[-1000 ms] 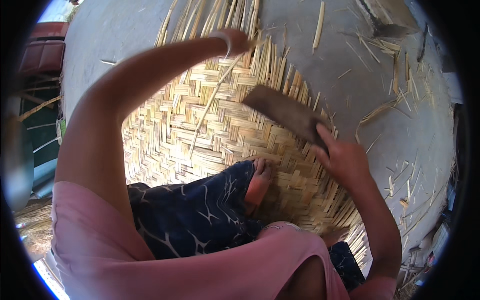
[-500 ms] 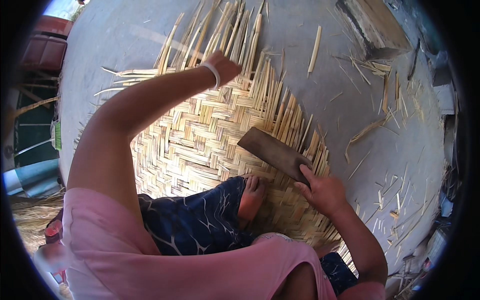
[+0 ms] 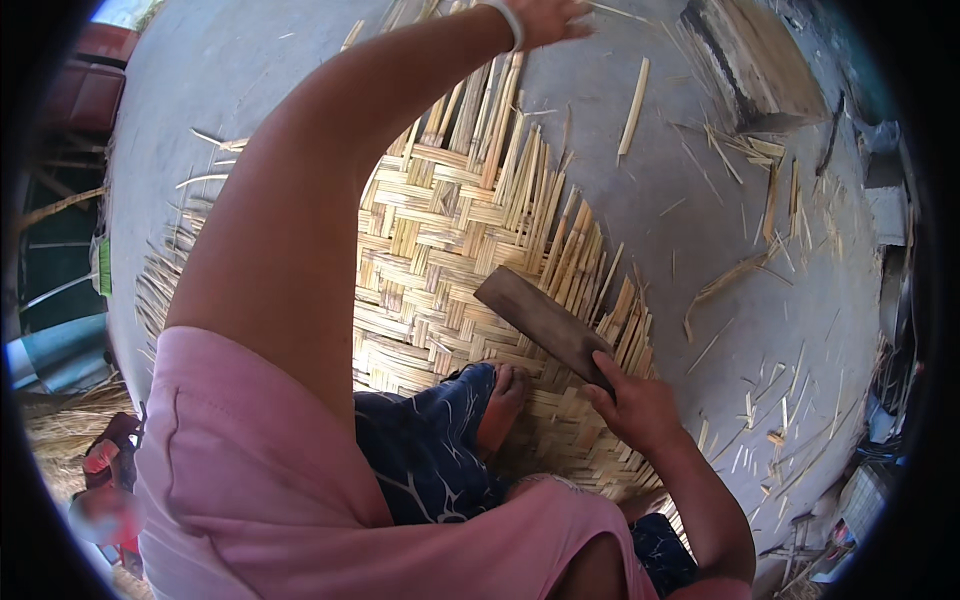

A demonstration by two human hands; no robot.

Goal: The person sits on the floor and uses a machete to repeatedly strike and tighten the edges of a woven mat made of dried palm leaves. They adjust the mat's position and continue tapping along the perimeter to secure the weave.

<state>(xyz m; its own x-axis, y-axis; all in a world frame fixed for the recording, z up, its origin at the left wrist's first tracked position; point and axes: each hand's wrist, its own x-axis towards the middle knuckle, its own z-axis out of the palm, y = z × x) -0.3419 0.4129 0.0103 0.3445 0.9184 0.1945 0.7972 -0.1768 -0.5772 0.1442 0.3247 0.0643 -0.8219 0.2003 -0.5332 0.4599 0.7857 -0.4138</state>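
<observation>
Gripping a dark, broad blade (image 3: 545, 320) by its near end, the right hand (image 3: 638, 408) of a person in a pink top (image 3: 270, 440) is closed beside the right edge of a woven mat (image 3: 420, 270) spread across a grey floor (image 3: 720, 350). The blade slants over the mat, its squared far end pointing inward from that right edge; whether it touches the weave cannot be told. The left hand (image 3: 550, 20), slightly blurred and with a white band (image 3: 512, 25) at its wrist, stretches past the mat's far edge with fingers spread. A thin strip (image 3: 620, 10) shows just beside its fingertips, though contact between them is unclear.

The mat, pale and straw-coloured, fills the middle of the scene, its left part hidden behind the outstretched arm. Unwoven ends (image 3: 560, 240) bristle along its far and right edges. A bare foot (image 3: 505, 392) rests on the weave toward the near edge, below a dark blue trouser leg (image 3: 455, 410) patterned with white lines.

On the floor beyond the mat's right edge, a pale split stick (image 3: 633, 108) lies apart, a wooden block (image 3: 755, 65) sits farther off, and a curled husk (image 3: 722, 288) and scattered scraps (image 3: 770, 430) litter the ground nearer the person.
</observation>
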